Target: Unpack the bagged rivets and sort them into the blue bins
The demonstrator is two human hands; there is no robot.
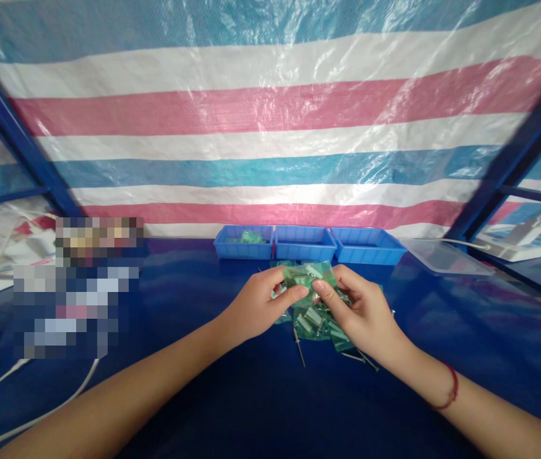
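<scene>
Between my two hands is a small green-tinted clear plastic bag (pixel 304 274) with pale pieces inside. My left hand (pixel 258 303) pinches its left side, thumb on top. My right hand (pixel 363 309) grips the right side the same way, a red cord bracelet (pixel 452 386) on that wrist. Under and behind the hands lies a pile of similar green bags (pixel 311 322) holding light cylindrical pieces, partly hidden by my fingers. A loose blind rivet (pixel 299 347) lies in front of the pile, and several thin metal pins (pixel 366 358) lie near my right hand.
Three blue bins stand in a row behind the pile: the left bin (pixel 244 252) holds green bags, beside the middle bin (pixel 304 252) and right bin (pixel 369 254). A clear plastic sheet or lid (pixel 452 258) lies right. White cables (pixel 67 398) run along the left.
</scene>
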